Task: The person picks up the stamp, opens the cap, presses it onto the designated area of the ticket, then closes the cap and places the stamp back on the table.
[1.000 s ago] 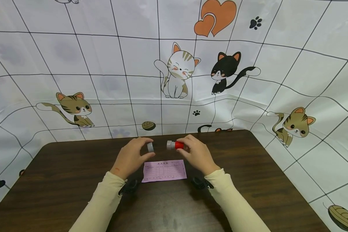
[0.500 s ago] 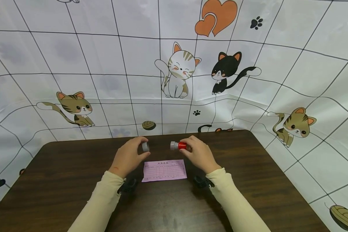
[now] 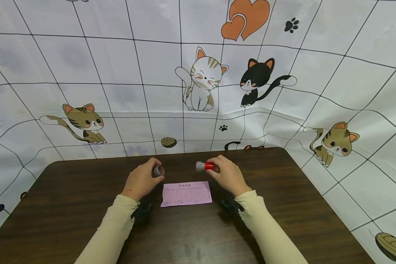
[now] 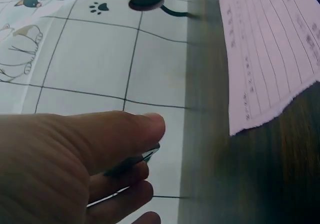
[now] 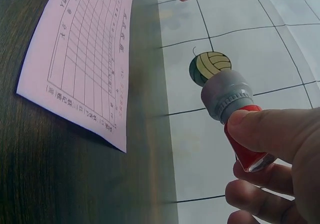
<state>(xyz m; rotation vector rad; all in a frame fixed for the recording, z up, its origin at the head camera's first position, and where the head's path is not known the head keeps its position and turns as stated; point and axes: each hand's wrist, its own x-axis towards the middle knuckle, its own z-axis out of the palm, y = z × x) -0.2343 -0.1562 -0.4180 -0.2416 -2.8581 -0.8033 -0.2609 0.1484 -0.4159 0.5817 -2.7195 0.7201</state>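
My left hand pinches a small grey round cap between thumb and fingers, its hollow side turned toward the right and front. In the left wrist view the thumb and fingers mostly hide the cap. Across from it, my right hand grips a hand stamp by its red handle; the stamp's wide grey head points left toward the other hand. A dark round face shows on the head in the left wrist view. Cap and stamp are apart, held above the pink printed form on the table.
The dark wooden table ends just behind both hands. A white sheet printed with cats and grid lines hangs behind it and along the right side. Black wrist straps sit at both cuffs.
My left hand has moved left with the cap and turned it so that its opening shows. The right hand has shifted slightly right with the stamp, widening the gap.
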